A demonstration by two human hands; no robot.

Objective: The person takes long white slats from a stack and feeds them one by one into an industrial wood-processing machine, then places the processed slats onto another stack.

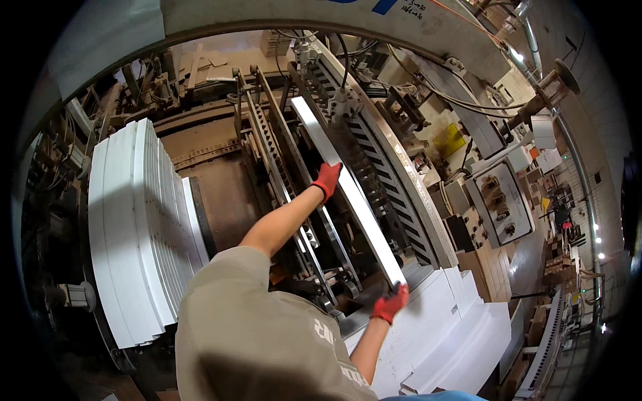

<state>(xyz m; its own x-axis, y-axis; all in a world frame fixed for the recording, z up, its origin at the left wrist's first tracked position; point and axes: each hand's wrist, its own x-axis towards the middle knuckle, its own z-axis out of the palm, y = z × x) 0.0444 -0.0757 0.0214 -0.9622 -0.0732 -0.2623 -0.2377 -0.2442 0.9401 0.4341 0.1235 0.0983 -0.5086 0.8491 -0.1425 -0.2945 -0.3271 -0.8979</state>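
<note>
A long, narrow white board lies slantwise over the metal rails of a machine. My left hand, in a red glove, is closed on its left edge about midway along. At the board's near end my right hand, also red-gloved, grips the corner. Parts of the fingers of both hands are hidden. Beside and below my right hand lies a stack of wide white panels.
A tall stack of white boards stands to the left. Metal rails run under my left arm. A striped guide beam borders the board on the right, with a control panel beyond it. An overhead beam crosses the top.
</note>
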